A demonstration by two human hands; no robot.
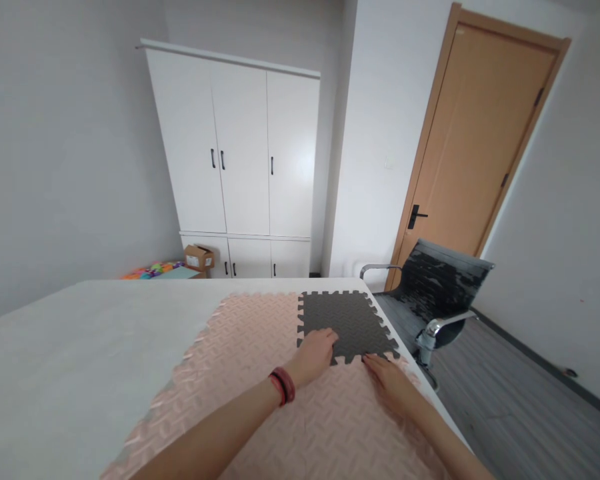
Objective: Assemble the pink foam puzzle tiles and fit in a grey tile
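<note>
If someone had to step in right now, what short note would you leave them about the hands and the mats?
Left hand: flat on the near edge of the grey mat, holding nothing.
Right hand: flat on the pink mats, fingertips at the grey mat's near right corner.
Done: pink mats joined on the table; grey mat sits at their far right corner, its teeth meeting the pink.
Left: whether the near seam is fully pressed in cannot be told.

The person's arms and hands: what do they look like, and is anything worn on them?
Both forearms are bare, with no sleeves in sight and no gloves. The left hand has a band at the wrist, red with a darker strand beside it. The right hand and its wrist carry nothing that shows: no watch, no ring that can be made out.
</note>
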